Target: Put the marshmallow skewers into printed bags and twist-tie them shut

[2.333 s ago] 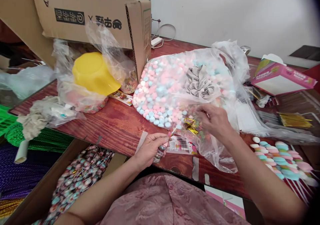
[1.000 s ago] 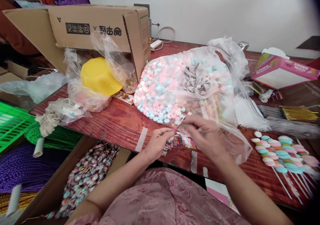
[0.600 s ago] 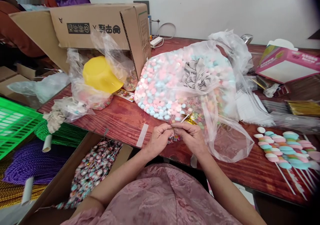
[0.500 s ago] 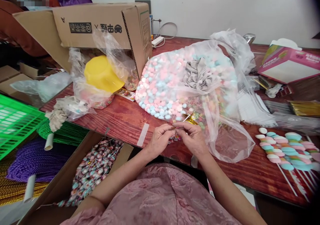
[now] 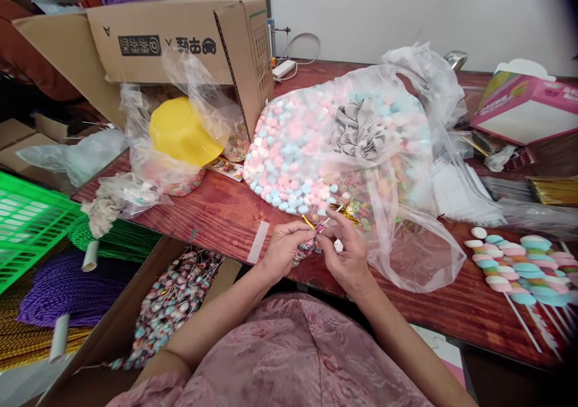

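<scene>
My left hand [image 5: 285,245] pinches a narrow gold twist tie [image 5: 307,221] between thumb and fingertips. My right hand [image 5: 347,251] meets it from the right, its thumb and a finger closed at the neck of a small clear-wrapped marshmallow pop, index finger raised. The pop's wrapped end [image 5: 303,253] hangs below the fingers and is partly hidden. A white stick [image 5: 333,212] points up and right from the fingertips. Just beyond lies a bunch of gold ties [image 5: 347,212], beside a large clear bag of pastel marshmallows [image 5: 289,154] with a crumpled grey cloth [image 5: 359,129] on top.
Marshmallow skewers [image 5: 519,268] lie at the right, near white paper pieces [image 5: 456,190] and a pink box [image 5: 533,106]. Left stand a cardboard box [image 5: 171,40], a yellow bowl [image 5: 183,131] and a green basket [image 5: 36,226]. A carton of finished-looking pops [image 5: 176,298] sits below the table edge.
My right index finger has lifted away from the pinch and the hands have turned slightly. The gold tie's end now sticks up above my left fingers.
</scene>
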`<state>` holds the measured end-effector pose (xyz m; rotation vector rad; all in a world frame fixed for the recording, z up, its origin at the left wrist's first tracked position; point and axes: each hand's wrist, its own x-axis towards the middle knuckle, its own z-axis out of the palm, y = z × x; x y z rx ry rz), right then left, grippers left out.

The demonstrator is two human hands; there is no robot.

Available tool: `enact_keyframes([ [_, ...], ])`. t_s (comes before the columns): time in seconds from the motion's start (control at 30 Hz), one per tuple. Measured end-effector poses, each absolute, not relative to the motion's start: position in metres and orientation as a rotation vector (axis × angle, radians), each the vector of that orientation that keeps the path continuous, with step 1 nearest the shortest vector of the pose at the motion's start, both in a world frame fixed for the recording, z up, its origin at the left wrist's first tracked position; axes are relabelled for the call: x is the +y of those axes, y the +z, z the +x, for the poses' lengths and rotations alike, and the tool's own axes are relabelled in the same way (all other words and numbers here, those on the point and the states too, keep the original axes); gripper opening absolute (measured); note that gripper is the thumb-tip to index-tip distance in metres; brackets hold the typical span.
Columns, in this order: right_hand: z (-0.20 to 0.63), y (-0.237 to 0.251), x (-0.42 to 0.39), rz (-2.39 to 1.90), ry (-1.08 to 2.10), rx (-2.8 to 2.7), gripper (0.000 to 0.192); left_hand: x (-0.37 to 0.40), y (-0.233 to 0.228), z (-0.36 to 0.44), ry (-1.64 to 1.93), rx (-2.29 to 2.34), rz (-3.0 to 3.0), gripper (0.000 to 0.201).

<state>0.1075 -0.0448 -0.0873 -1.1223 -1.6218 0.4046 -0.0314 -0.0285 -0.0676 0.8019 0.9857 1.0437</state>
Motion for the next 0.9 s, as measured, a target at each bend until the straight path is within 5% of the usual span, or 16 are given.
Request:
enact_keyframes([
  [0.2, 0.105, -0.093, -0.055, -1.256, 0.605, -1.317, 0.009, -0.028, -0.071, -0.029, 1.067, 1.009, 1.030, 0.018],
  [0.57, 0.144, -0.083, -0.040, -1.062, 1.514, -1.262, 0.033, -0.025, -0.056, -0.031, 0.675, 0.909, 0.987, 0.020],
  [0.63, 0.151, -0.072, -0.044, -1.034, 1.384, -1.484, 0.028, -0.024, -0.054, -0.033, 0.558, 0.865, 0.861, 0.020],
  [0.73, 0.158, -0.054, -0.056, -0.864, 0.734, -2.036, 0.016, -0.023, -0.047, -0.037, 0.376, 0.781, 0.764, 0.018],
  [0.9, 0.165, -0.032, -0.075, -0.387, -0.016, -2.375, 0.025, -0.020, -0.036, -0.039, 0.052, 0.668, 0.857, 0.012],
])
